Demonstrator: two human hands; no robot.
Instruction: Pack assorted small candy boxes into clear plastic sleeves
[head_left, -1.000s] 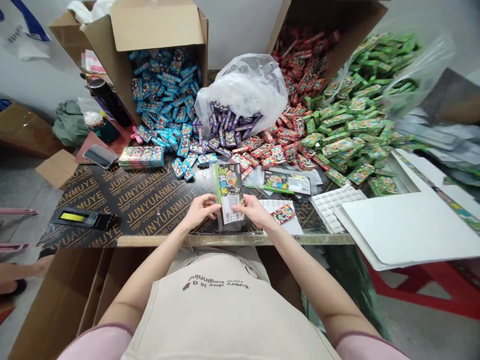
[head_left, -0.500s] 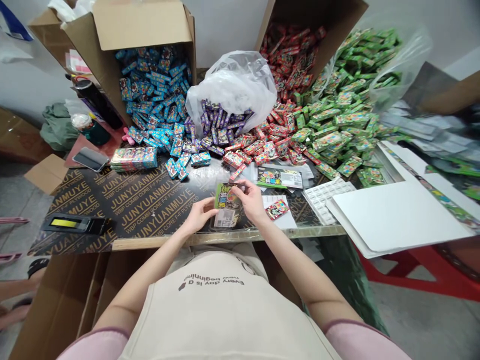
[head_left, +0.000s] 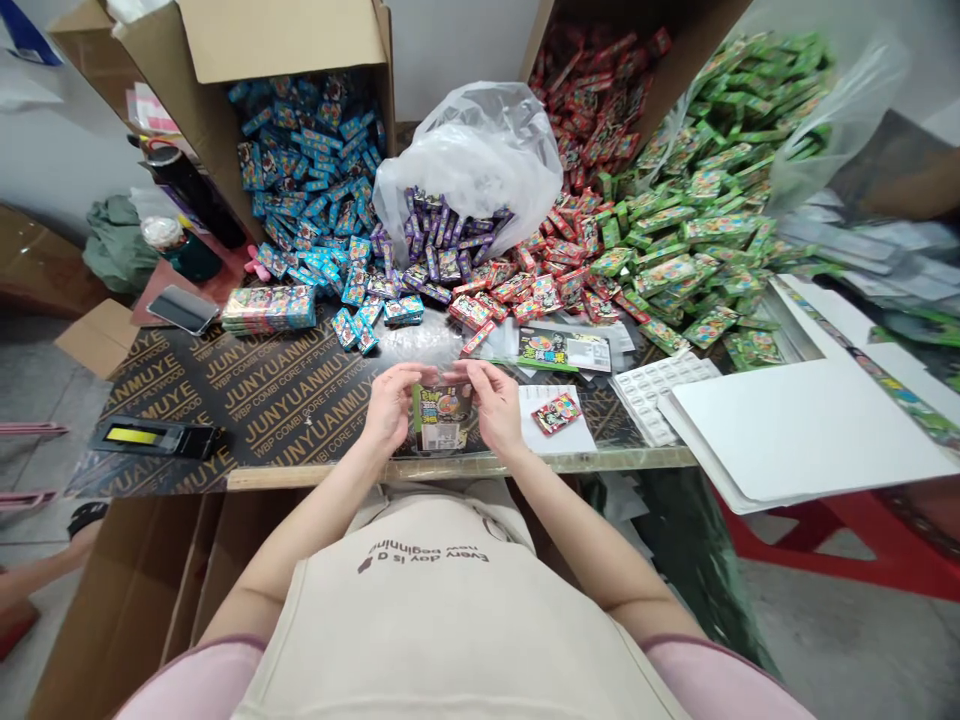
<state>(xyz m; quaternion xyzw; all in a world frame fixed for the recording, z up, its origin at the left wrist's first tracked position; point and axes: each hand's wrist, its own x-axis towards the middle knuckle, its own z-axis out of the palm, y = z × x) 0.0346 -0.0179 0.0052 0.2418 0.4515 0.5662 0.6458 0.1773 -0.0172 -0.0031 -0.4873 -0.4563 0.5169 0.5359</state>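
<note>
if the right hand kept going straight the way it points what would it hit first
The green printed packet in a clear sleeve comes first: the right hand is at its top edge, pointing in across it. Past that, probably the left hand, though depth is hard to judge.

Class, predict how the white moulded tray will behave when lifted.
The white moulded tray looks thin, so probably light for its size. Its grid of pockets likely stiffens it. Being flat, it seems unlikely to roll.
</note>
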